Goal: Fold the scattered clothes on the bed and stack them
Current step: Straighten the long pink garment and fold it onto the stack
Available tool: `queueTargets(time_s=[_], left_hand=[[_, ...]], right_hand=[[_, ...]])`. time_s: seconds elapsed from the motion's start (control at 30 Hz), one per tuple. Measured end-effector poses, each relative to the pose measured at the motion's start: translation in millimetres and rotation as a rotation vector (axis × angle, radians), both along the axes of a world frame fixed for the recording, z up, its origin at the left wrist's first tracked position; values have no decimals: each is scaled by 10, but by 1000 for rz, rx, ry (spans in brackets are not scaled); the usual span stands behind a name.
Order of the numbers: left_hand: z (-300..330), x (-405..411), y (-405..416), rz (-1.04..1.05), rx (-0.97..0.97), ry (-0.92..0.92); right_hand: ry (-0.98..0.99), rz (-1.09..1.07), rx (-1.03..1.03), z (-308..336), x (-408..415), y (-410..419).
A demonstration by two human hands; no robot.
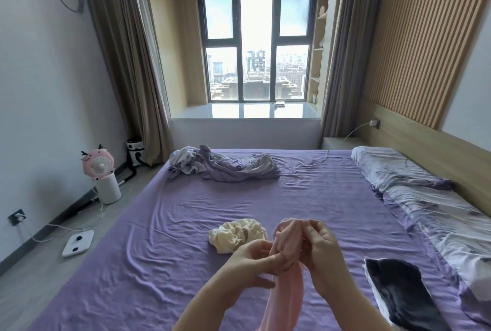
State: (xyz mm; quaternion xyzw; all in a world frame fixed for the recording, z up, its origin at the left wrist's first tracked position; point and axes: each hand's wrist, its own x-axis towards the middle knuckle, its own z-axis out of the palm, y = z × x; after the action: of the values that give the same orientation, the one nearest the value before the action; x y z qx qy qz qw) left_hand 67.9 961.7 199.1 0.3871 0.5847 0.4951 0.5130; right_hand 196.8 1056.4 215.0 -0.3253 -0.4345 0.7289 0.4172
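Both hands hold a pink garment [288, 288] above the purple bed [164, 251]. Left hand [255, 264] and right hand [322, 248] each pinch its upper edge. A crumpled cream garment [236, 235] lies just beyond.

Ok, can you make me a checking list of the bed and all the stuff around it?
Surface: purple bed sheet, wrinkled.
Job's things: pink garment held up in both hands; cream garment crumpled on the sheet; lilac-grey pile at the far edge; dark folded clothes at the right.
Clutter: floral pillows along the headboard.
Grippers: left hand and right hand pinch the pink garment.
Cables: white cable from wall charger; white cord on the floor.
Surroundings: pink fan, white scale, window.
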Motion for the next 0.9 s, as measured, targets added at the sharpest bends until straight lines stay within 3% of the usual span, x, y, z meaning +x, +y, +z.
queueTargets(time_s=[0.07, 0.13, 0.23, 0.3, 0.43, 0.57, 0.63, 0.8, 0.9], left_hand=[[37, 19, 37, 114, 21, -42], [57, 15, 89, 271, 22, -234], [119, 16, 132, 402, 27, -595], [126, 37, 152, 448, 7, -676], [120, 107, 179, 514, 35, -548], [62, 175, 182, 570, 105, -293], [17, 179, 173, 631, 194, -80], [-59, 112, -13, 590, 340, 368], [-98, 56, -122, 533, 392, 643]], right_hand=[[-147, -104, 120, -72, -15, 30], [-294, -201, 287, -144, 19, 59], [-412, -165, 361, -250, 110, 33], [-433, -122, 389, -285, 142, -24], [-430, -223, 775, -139, 166, -169], [-727, -43, 1103, -138, 143, -270], [-681, -38, 999, -148, 140, -269], [-110, 94, 22, -25, 146, -199], [51, 173, -224, 6, 121, -188]])
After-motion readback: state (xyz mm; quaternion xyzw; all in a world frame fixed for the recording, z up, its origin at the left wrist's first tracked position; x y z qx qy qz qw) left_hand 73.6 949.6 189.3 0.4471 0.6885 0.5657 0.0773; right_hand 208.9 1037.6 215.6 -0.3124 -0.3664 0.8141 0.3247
